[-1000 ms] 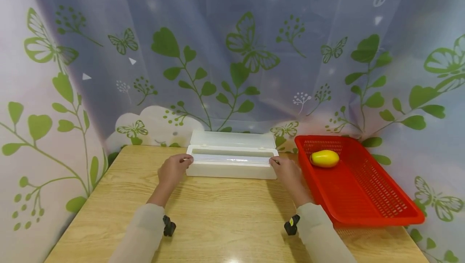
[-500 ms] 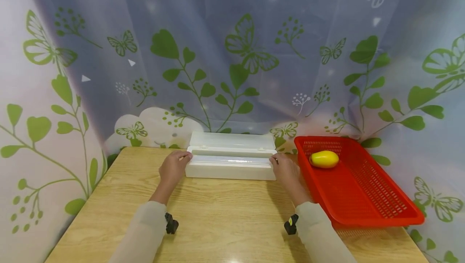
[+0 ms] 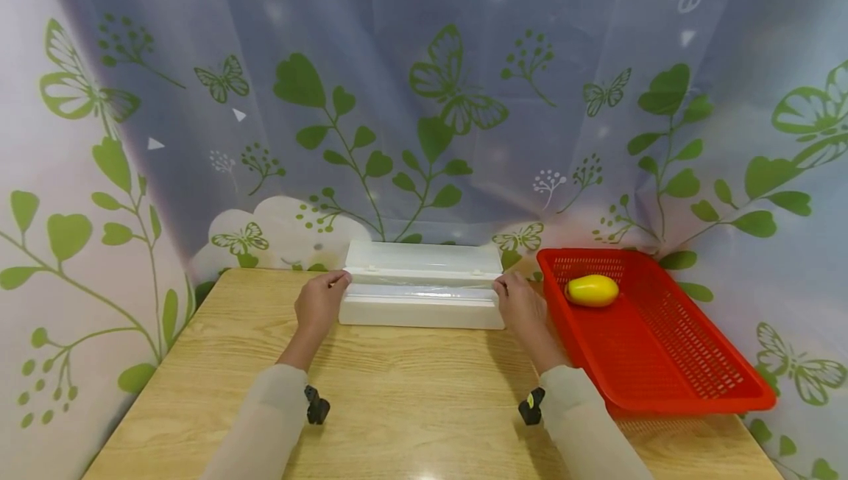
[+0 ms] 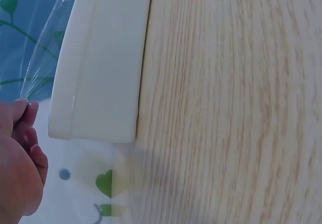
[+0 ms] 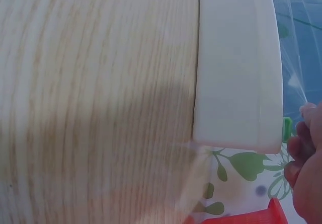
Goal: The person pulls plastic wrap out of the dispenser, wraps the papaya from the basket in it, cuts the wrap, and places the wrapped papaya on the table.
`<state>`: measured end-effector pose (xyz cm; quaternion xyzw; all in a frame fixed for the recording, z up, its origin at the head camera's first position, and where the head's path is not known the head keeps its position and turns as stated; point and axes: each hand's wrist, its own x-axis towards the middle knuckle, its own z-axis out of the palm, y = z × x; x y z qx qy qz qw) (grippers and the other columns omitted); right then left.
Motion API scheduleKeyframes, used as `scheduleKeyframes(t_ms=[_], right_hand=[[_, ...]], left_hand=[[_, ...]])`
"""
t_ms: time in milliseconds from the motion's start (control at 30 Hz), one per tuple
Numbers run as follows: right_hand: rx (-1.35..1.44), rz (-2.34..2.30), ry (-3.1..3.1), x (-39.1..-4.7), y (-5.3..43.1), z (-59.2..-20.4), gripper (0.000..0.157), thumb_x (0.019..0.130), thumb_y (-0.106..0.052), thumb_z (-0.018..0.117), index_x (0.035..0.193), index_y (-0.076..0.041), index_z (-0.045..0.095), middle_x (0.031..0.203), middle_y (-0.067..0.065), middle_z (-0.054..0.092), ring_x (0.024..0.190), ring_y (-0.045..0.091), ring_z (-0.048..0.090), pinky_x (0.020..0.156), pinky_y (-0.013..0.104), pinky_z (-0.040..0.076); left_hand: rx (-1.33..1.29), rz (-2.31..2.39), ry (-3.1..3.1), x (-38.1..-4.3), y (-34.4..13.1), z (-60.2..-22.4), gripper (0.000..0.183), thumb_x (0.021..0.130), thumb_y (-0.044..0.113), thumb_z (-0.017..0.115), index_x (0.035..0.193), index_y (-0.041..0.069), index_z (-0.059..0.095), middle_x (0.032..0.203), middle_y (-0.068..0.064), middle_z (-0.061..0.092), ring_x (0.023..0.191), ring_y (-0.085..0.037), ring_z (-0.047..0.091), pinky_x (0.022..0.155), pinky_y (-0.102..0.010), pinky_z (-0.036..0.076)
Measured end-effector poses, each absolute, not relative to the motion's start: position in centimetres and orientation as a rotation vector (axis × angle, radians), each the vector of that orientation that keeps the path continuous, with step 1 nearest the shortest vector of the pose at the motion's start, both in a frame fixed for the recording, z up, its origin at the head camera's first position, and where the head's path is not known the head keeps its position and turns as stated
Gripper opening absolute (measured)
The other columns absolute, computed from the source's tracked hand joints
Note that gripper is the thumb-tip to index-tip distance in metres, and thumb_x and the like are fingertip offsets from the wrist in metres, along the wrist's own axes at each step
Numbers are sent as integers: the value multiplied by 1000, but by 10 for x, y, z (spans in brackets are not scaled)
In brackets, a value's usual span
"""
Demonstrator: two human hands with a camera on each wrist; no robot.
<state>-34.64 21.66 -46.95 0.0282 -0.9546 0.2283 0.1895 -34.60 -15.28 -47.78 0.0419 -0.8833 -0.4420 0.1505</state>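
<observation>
A white cling film dispenser [image 3: 421, 313] sits at the back of the table, its lid [image 3: 424, 255] raised at the rear. Clear cling film [image 4: 41, 53] stretches in a thin sheet above the opening, over the roll inside. My left hand [image 3: 319, 305] pinches one corner of the film between thumb and fingertips at the box's left end. At the right end my right hand [image 3: 523, 311] pinches the other corner. Both wrist views show the film creased and pulled taut toward the fingertips, which are beyond the box's front wall.
A red plastic basket [image 3: 583, 362] stands on the right side of the wooden table [image 3: 411, 392]. Inside it lies a yellow, mango-like fruit [image 3: 592, 291]. A curtain [image 3: 397, 171] printed with leaves and butterflies hangs right behind the table.
Both hands have risen slightly from the roll, drawing the film's edge up and back so a clear sheet now shows over the opening. The box and basket stay put.
</observation>
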Motion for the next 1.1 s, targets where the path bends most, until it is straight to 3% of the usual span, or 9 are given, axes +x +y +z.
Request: scheduleKeyframes(t_ms=[233,633,1100], right_hand=[[59,668,-2625,-347,216,-466,17,102,-25,60,105,-11,69,97,9,68,91,32,67,81,50,50],[26,815,-2613,-345,216,-456,28,105,-30,54,115,-7,65,101,12,67,97,33,62,95,54,47],[145,771,-2571,-348,226,-441,25,104,-30,57,112,-8,66,100,11,69,91,33,65,85,53,49]], left_hand=[[138,-1325,-2499,-348,-153,-475,34,102,41,58,122,18,73,105,-6,73,78,-22,60,71,-36,39],[149,-1364,-2438,-350,-152,-463,32,102,38,59,119,15,74,115,-8,73,91,-26,64,81,-45,45],[139,-1414,-2370,-348,-153,-453,34,101,43,60,115,16,75,107,-6,74,83,-22,59,73,-35,42]])
